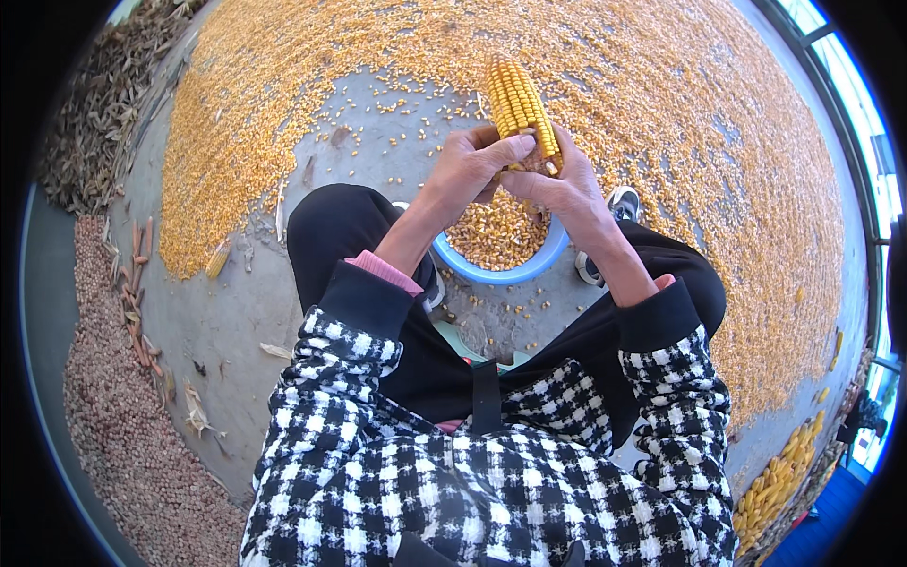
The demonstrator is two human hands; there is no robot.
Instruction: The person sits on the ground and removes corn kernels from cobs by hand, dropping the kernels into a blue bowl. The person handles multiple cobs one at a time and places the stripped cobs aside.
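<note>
Both hands hold one ear of yellow corn [519, 103] above a blue plastic basin [499, 275]. My left hand [468, 166] grips the lower left side of the ear, its thumb pressed on the kernels. My right hand [567, 177] wraps the lower right side, the thumb across the base. Near the thumbs part of the cob is bare of kernels; the ear's upper part is full. Loose corn kernels [496, 237] fill much of the basin, which stands on the floor between my feet.
Corn kernels [765, 212] are spread widely over the concrete floor [262, 312]. Dry husks [92, 113] lie heaped at the upper left, stacked bare cobs [127, 453] at the lower left. A whole ear [218, 259] lies beside the kernels; more ears [779, 475] are piled at the lower right.
</note>
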